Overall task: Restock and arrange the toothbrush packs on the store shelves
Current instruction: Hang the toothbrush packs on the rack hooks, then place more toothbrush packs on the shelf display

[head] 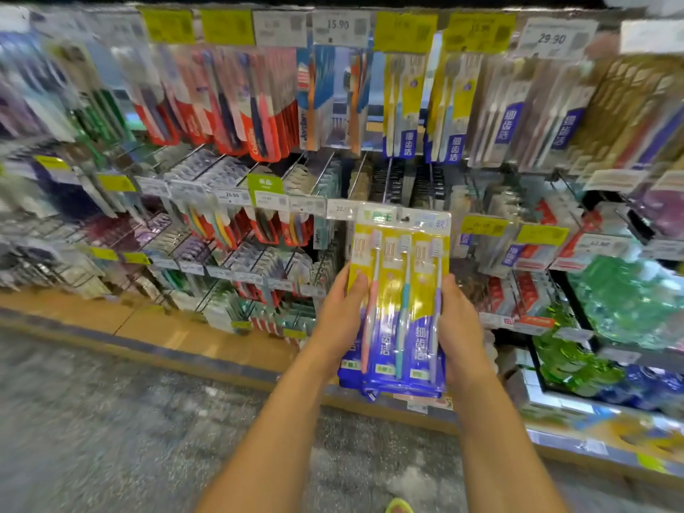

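Observation:
A stack of yellow-and-blue toothbrush packs [401,301] stands upright in front of the shelves, the front pack showing three brushes. My left hand [342,320] grips its left edge, thumb on the front. My right hand [457,327] grips the right edge. Matching yellow-and-blue packs [405,105] hang on the top row above. The whole view is motion-blurred.
Pegboard hooks [207,157] carry many other toothbrush packs, red ones [259,116] at upper left. Price tags [340,27] line the rows. Green and blue bottles [625,305] fill shelves at right. A wooden base ledge [148,327] runs below, over grey floor [111,420].

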A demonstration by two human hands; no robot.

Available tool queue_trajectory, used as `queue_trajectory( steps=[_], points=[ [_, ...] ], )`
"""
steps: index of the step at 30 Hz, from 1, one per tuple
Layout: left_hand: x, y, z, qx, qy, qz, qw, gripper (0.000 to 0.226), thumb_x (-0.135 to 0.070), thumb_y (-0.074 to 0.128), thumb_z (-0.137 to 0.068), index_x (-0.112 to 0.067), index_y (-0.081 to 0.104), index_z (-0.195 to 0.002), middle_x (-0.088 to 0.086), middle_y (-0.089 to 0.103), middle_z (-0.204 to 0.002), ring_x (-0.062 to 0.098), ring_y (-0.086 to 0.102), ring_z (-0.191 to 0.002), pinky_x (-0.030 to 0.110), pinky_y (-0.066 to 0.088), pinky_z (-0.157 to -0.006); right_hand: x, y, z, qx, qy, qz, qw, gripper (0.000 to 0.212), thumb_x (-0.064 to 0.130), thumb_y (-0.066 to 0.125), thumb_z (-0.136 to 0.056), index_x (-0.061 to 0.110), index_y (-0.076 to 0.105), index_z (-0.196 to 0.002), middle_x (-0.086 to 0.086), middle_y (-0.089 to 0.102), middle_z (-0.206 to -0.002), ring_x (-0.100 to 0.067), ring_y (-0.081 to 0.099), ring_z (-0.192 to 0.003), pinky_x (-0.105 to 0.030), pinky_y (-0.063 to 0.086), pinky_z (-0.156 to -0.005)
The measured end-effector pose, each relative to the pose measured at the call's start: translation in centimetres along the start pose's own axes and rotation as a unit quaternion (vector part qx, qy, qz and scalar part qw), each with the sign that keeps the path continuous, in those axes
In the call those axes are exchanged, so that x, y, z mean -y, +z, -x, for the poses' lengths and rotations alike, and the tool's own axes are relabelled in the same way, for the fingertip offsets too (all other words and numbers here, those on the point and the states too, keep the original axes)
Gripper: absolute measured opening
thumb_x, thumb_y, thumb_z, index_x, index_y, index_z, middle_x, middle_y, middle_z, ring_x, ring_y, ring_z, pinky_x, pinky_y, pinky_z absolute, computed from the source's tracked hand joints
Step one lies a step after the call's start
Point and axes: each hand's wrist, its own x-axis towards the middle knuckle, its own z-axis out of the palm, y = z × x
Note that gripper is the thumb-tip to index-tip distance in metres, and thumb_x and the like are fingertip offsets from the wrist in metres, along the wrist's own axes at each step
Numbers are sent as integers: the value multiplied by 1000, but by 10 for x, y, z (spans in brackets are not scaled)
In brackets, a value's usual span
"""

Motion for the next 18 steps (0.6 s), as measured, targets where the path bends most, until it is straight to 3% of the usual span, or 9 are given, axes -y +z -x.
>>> queue_trajectory(
  steps=[2, 4, 7, 8, 12, 15, 18],
  points=[
    [18, -30, 22, -7, -21, 4, 1000, 77, -83, 61, -79, -45, 50, -145, -6, 58, -151, 29, 57, -137, 59, 42, -115, -15, 21, 24, 5, 3, 22, 1000, 43, 51, 39, -107, 22, 69, -116, -2, 80, -97, -5, 76, -72, -27, 56, -64],
    [39, -61, 44, -11, -51, 23, 998, 88, -89, 63, -70, -42, 52, -144, -2, 57, -153, 31, 56, -138, 61, 41, -115, -28, 41, 52, 15, 8, 41, 999, 43, 47, 40, -108, 16, 69, -110, -3, 78, -91, 2, 73, -63, -22, 55, -61],
    [46, -96, 93, -28, -76, 32, 996, 77, -81, 62, -79, -36, 55, -142, 2, 67, -141, 30, 67, -125, 61, 50, -107, -48, 68, 93, 36, -13, 93, 995, 36, 42, 41, -109, 15, 65, -107, 3, 71, -77, 8, 69, -59, -12, 50, -56],
    [46, -105, 110, -34, -81, 26, 996, 72, -75, 61, -86, -32, 54, -143, 4, 69, -137, 29, 70, -120, 60, 53, -104, -56, 76, 107, 35, -14, 96, 995, 36, 43, 42, -109, 15, 65, -107, 0, 71, -77, 4, 72, -64, -15, 53, -64],
    [55, -137, 170, -37, -71, 20, 997, 32, -47, 52, -104, -26, 61, -127, 5, 78, -116, 26, 79, -99, 52, 61, -92, -95, 98, 162, 8, 53, -3, 999, 44, 58, 49, -101, 21, 73, -106, -7, 80, -91, -28, 79, -87, -51, 57, -95],
    [63, -156, 206, -33, -54, 28, 998, 25, -40, 51, -106, -28, 63, -124, 1, 81, -108, 23, 80, -94, 44, 62, -84, -121, 106, 198, -23, 102, -47, 993, 44, 56, 54, -99, 18, 74, -105, -9, 80, -88, -29, 79, -80, -56, 56, -98],
    [69, -170, 229, -42, -58, 47, 996, 23, -40, 50, -106, -28, 62, -121, 0, 82, -105, 22, 80, -91, 40, 64, -79, -143, 115, 231, -2, 122, -21, 992, 51, 62, 50, -97, 19, 74, -112, -12, 80, -101, -33, 78, -90, -58, 57, -96]
  ],
)
